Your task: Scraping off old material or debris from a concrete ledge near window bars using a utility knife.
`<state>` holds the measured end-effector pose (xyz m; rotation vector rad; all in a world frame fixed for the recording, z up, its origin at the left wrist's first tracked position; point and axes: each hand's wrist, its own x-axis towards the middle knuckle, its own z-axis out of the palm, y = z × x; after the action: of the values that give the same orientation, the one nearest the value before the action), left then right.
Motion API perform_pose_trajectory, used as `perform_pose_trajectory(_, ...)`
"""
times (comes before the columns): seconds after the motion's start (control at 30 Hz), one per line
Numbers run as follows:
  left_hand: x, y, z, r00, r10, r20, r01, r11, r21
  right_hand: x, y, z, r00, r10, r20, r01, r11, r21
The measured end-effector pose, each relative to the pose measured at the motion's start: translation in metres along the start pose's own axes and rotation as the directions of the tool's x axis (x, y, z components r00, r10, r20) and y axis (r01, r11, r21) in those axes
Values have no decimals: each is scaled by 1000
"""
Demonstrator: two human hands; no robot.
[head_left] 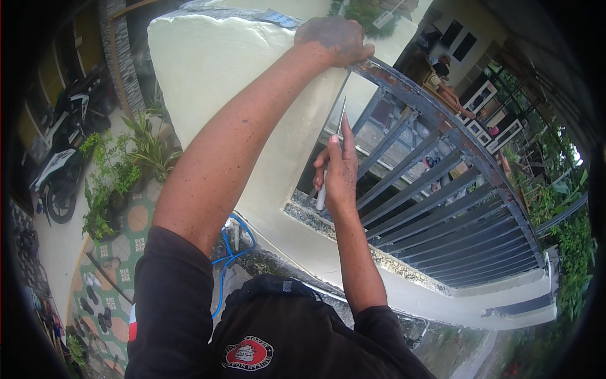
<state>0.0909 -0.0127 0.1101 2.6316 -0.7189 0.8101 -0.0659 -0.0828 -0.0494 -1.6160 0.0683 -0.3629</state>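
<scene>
My left hand [334, 40] is closed over the far corner of a cream-painted pillar [233, 82], where the top rail of a grey metal fence [404, 93] meets it. Its fingertips are hidden behind that corner. Lower down, in front of the fence opening, my right hand [341, 170] grips a knife [320, 198] by its white handle. The thin, pointed blade sticks upward beside my extended index finger, close to the pillar's inner edge. Dark, rusty patches show along the rail, and slanting bars run below it.
A blue hose [225, 265] lies at the pillar's foot. Potted plants [107, 183] and parked motorbikes [60, 170] stand to the left on tiled ground. Beyond the fence, a person [442, 85] sits near white frames [483, 101]. A low cream wall [467, 309] carries the bars.
</scene>
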Motion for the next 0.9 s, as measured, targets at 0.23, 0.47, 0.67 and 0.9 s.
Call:
perform_pose_trajectory(0.23,-20,-2,-15,970,233,70,-236,971,32,-1,14,-6,999,34,15,-35,998,56)
perform_pose_trajectory(0.47,-20,2,-22,956,241,169,-260,960,106,3,15,-11,1000,28,8,-29,995,99)
perform_pose_trajectory(0.67,-16,3,-17,958,236,164,-251,965,74,23,-3,0,1000,10,22,-14,987,157)
perform_pose_trajectory(0.9,-19,-1,-17,967,226,114,-236,968,83,27,63,23,956,280,89,-282,789,546)
